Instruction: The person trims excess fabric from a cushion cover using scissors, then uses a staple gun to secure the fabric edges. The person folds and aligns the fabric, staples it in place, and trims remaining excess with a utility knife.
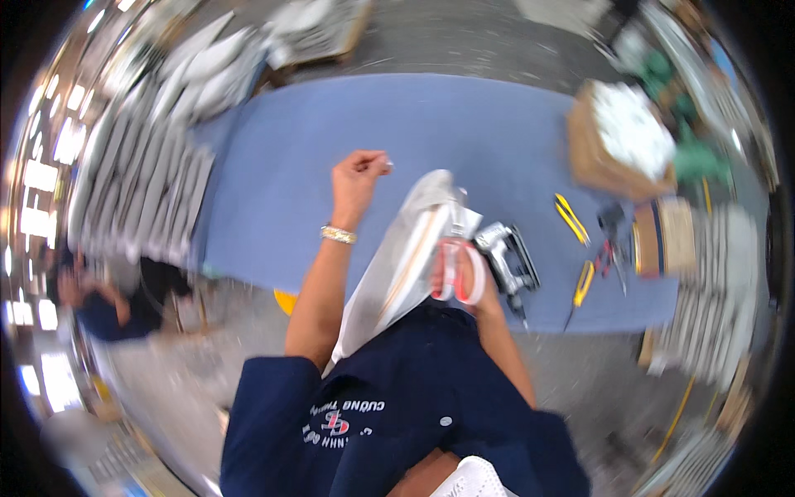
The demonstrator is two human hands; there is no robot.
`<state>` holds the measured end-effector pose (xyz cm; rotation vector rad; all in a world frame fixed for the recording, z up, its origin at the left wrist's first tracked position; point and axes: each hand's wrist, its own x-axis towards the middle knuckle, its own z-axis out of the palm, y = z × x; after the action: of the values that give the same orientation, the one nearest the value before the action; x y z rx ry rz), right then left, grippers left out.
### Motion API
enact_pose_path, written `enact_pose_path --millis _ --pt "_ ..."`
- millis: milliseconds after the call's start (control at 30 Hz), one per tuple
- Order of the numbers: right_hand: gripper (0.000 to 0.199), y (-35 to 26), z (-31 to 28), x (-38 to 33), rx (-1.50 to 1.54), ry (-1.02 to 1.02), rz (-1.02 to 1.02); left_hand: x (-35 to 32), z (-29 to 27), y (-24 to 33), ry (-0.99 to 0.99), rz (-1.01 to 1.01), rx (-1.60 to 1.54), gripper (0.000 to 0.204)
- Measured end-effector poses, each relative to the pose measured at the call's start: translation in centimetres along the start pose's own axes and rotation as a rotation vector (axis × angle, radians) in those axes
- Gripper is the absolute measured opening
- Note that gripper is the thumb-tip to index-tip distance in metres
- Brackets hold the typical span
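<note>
My left hand (356, 182) is raised over the blue table, its fingers pinched together. A tiny whitish bit shows at its fingertips, too small to name. My right hand (465, 277) is closed around a plier-like hand tool (450, 269) with red and pale handles, its metal head pointing away from me. Against that head leans the far end of a long grey fabric-covered panel (393, 257), which slants from my body onto the table. Its inner side shows a pale, wood-coloured strip. Just right of my right hand lies a silver and black staple gun (507, 257).
On the blue table (331, 116) lie two yellow utility knives (571, 219) (580, 290), red-handled snips (605, 258) and a brown block-like stack (664, 237). A cardboard box (588, 157) of white material stands far right. Grey panels (145, 178) are stacked left; another person (116, 302) is there.
</note>
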<state>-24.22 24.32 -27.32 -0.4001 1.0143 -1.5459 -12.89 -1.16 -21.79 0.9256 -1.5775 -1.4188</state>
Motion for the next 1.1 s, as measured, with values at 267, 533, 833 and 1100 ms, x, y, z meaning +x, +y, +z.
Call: enact_pose_path --millis 267,533,833,1100 --pt "0.036 -0.2 -23.1 -7.1 -1.19 0.659 -0.096 -17.1 -13.5 -10.1 0.68 -0.55 -0.032 0.02" --pt "0.048 -5.4 -28.8 -3.8 -1.409 0.435 -0.094 -26.3 -25.1 -20.3 1.346 -0.667 -0.128 0.034" --pt "0.078 -4.2 -16.9 3.4 -0.568 0.469 0.343 -25.4 -15.9 -18.6 0.498 -0.836 -0.074 0.051" --pt "0.073 2.2 1.5 2.8 0.035 0.193 0.221 -27.1 -12.9 -15.0 0.103 -0.722 0.41 0.077"
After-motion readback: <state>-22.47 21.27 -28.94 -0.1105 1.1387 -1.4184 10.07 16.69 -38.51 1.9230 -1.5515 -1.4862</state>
